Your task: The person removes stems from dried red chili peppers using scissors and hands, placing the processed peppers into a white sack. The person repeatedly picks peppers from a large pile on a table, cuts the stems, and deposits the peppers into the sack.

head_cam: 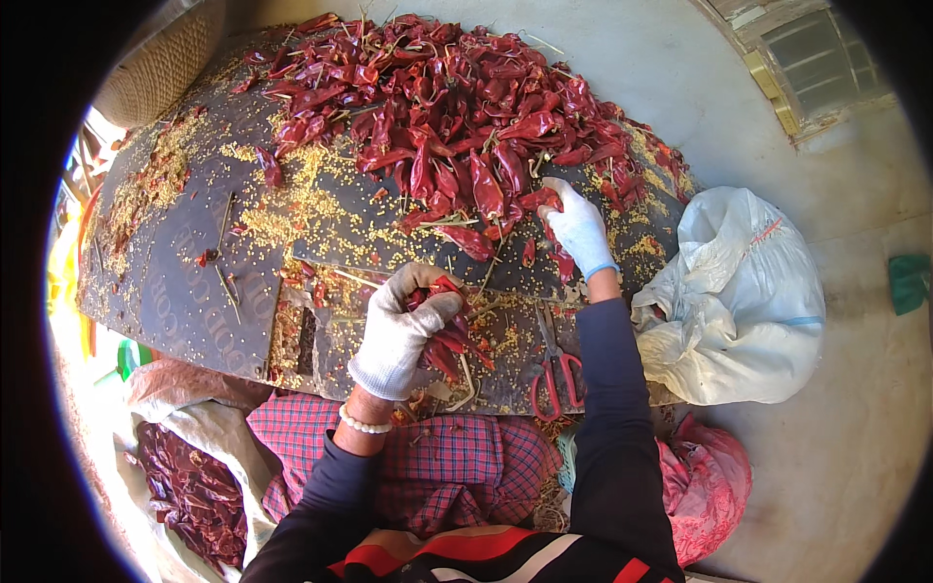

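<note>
My left hand (404, 328), in a soiled white knit glove, is closed around a bunch of dried red chili peppers (452, 337) above the near part of the table. My right hand (578, 227), in a cleaner white glove with a blue cuff, reaches to the near right edge of the chili heap (466, 102). Its fingers pinch a red dried chili (541, 198). Scissors with red handles (555, 375) lie on the board just left of my right forearm, blades pointing away from me. Loose yellow seeds (291, 211) are scattered over the dark tabletop (189, 291).
At the right edge of the table bulges a white woven sack (736, 306). An open sack of darker dried chilies (193, 488) stands at lower left. Plaid cloth (437, 459) covers my lap. A woven basket (157, 69) is at upper left, and a pink patterned cloth (703, 484) lies lower right.
</note>
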